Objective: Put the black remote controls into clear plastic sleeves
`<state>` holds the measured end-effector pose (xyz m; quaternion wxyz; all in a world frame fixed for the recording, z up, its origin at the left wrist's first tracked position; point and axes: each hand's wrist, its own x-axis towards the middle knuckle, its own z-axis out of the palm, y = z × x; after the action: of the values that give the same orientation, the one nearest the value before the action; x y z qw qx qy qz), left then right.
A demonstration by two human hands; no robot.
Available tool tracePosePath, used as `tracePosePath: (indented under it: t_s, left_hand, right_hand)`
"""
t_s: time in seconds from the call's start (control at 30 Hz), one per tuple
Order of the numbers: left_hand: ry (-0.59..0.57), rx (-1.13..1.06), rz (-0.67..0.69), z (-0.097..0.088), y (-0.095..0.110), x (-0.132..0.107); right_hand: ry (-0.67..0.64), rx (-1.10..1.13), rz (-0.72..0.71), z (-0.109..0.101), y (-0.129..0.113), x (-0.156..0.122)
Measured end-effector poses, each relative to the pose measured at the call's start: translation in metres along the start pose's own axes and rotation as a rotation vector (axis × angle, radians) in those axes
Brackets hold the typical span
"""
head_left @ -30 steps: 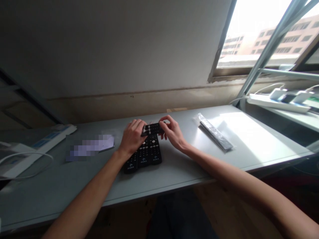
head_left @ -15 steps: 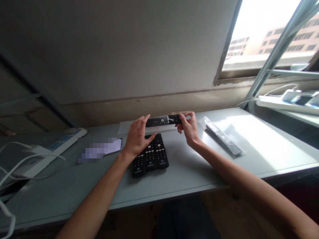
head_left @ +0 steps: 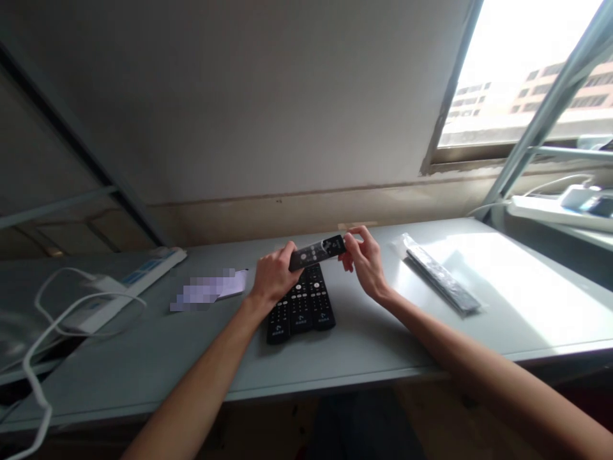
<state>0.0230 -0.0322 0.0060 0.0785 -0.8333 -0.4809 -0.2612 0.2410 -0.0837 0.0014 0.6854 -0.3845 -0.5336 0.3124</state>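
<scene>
Above the surface (head_left: 378, 338), tilted remote (head_left: 311, 254) held up over the far end of three side-by-side remotes (head_left: 301, 318), left hand (head_left: 276, 273) clamped round its left end, right hand (head_left: 348, 243) with thumb and fingers bunched at its right end, can't tell if pinching the remote itself. Phone (head_left: 233, 286) and power strip (head_left: 129, 289) lie to the left, bagged dark item (head_left: 443, 279) well apart to the right.
</scene>
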Motion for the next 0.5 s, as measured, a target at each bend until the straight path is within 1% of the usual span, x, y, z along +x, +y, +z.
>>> tracePosePath:
  t_s: [0.1, 0.17, 0.27, 0.3, 0.33, 0.37, 0.4, 0.5]
  left_hand:
    - [0.0, 0.041, -0.013, -0.003, 0.004, -0.002]
    - [0.007, 0.058, -0.003, -0.005, 0.007, -0.004]
    - [-0.002, 0.071, 0.066, -0.005, 0.01, -0.005]
    - [-0.005, 0.071, 0.09, -0.005, 0.011, -0.006]
    - [-0.002, 0.067, 0.102, -0.004, 0.012, -0.006]
    - [0.004, 0.06, 0.102, -0.003, 0.013, -0.006]
    - [0.013, 0.05, 0.089, -0.002, 0.013, -0.006]
    - [0.044, 0.01, 0.01, -0.001, 0.014, -0.006]
  right_hand:
    - [-0.144, -0.05, -0.015, 0.003, -0.002, -0.007]
    - [-0.278, -0.109, -0.022, 0.005, 0.0, -0.013]
    - [-0.513, -0.195, -0.016, 0.007, 0.004, -0.02]
    - [-0.568, -0.21, -0.009, 0.007, 0.004, -0.021]
    - [-0.589, -0.216, -0.007, 0.008, 0.004, -0.022]
    - [-0.568, -0.21, -0.012, 0.008, 0.004, -0.021]
    - [-0.513, -0.194, -0.019, 0.009, 0.002, -0.021]
    - [-0.28, -0.14, -0.032, 0.009, -0.002, -0.017]
